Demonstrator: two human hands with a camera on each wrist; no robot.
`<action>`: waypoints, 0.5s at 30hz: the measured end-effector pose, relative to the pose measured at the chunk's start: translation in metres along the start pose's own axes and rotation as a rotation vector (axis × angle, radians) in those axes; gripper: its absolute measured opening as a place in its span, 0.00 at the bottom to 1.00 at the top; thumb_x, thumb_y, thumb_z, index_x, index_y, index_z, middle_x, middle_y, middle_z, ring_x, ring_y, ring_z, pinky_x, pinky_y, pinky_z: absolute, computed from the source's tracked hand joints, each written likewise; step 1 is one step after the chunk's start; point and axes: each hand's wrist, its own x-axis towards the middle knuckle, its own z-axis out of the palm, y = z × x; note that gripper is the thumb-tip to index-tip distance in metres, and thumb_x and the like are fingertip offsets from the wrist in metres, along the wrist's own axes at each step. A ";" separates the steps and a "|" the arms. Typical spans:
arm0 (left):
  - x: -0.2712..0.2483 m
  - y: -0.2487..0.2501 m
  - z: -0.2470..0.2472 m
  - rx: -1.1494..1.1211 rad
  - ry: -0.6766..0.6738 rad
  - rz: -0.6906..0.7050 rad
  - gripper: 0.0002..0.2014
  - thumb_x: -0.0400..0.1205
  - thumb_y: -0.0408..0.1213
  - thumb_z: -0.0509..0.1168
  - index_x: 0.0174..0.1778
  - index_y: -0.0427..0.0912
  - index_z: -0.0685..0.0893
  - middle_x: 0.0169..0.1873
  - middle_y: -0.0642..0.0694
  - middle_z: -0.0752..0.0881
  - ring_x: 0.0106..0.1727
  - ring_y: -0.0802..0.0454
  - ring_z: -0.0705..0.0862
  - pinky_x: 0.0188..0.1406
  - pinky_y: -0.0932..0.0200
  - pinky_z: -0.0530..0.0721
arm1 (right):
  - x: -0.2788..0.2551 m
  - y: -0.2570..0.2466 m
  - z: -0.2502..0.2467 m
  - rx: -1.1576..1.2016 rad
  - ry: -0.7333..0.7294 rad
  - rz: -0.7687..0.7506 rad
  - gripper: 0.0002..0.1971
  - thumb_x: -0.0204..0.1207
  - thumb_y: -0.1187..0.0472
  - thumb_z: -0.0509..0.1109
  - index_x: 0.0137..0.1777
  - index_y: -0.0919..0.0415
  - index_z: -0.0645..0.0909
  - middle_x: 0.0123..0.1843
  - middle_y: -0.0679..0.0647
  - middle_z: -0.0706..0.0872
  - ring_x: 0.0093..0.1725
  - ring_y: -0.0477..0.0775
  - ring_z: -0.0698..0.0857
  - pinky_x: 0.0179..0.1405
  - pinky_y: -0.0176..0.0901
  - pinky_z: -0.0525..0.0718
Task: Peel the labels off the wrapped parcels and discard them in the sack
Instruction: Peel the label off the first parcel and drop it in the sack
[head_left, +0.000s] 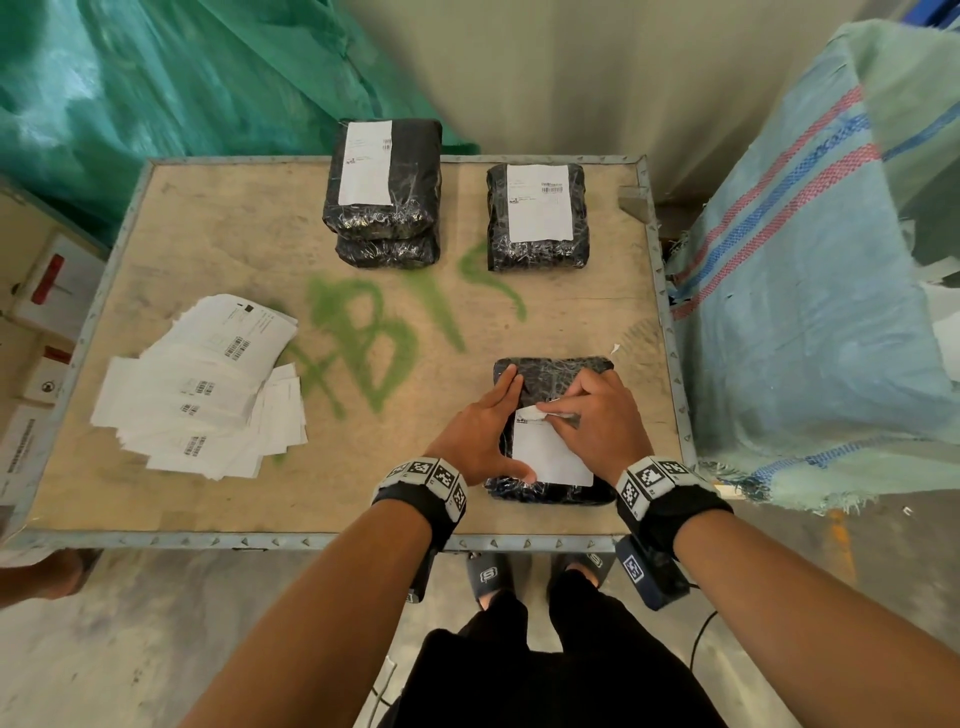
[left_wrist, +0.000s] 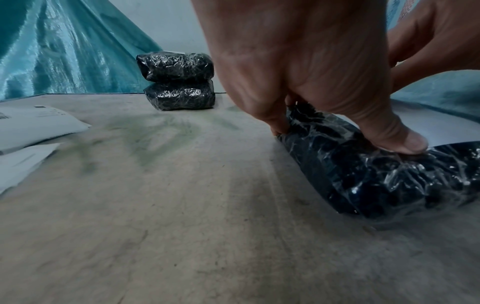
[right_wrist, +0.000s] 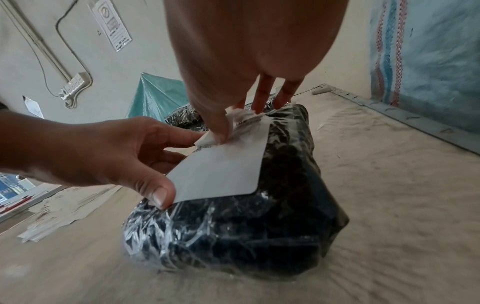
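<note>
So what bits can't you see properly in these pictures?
- Print on the near parcel's label: head view, too small, and the right hand covers its far end.
- Lower parcel in the stack, whether it has a label: head view, upper parcel covers its top.
- Inside the sack: head view, its woven wall hides it.
- Left hand fingertips: left wrist view, hidden behind the palm.

Parcel under both hands: black, wrapped in glossy crinkled clear film. Its label: matt white paper, far edge crumpled. Table: worn matt plywood, green spray paint, dull metal rim. Sack right of the hands: coarse woven plastic, frayed edge. Loose paper sheets left of the hands: matt.
</note>
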 end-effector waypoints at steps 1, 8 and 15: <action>0.000 0.000 0.000 0.004 -0.002 -0.001 0.66 0.67 0.62 0.80 0.89 0.45 0.41 0.87 0.57 0.35 0.86 0.48 0.60 0.81 0.47 0.69 | 0.000 0.001 0.000 0.009 0.008 -0.019 0.12 0.68 0.61 0.83 0.51 0.48 0.93 0.39 0.47 0.77 0.42 0.53 0.74 0.37 0.50 0.80; -0.001 -0.001 0.000 0.035 -0.022 0.004 0.66 0.69 0.64 0.78 0.89 0.47 0.39 0.86 0.58 0.33 0.86 0.49 0.60 0.80 0.45 0.70 | -0.005 0.010 -0.001 0.081 -0.020 -0.059 0.12 0.69 0.65 0.82 0.50 0.50 0.93 0.43 0.49 0.80 0.44 0.51 0.77 0.43 0.40 0.77; -0.001 -0.010 -0.005 0.418 -0.031 0.123 0.65 0.71 0.82 0.56 0.88 0.38 0.35 0.86 0.44 0.31 0.87 0.47 0.33 0.88 0.42 0.47 | -0.003 0.014 -0.015 0.071 -0.295 -0.014 0.15 0.78 0.57 0.71 0.65 0.48 0.86 0.53 0.46 0.74 0.54 0.50 0.74 0.58 0.42 0.75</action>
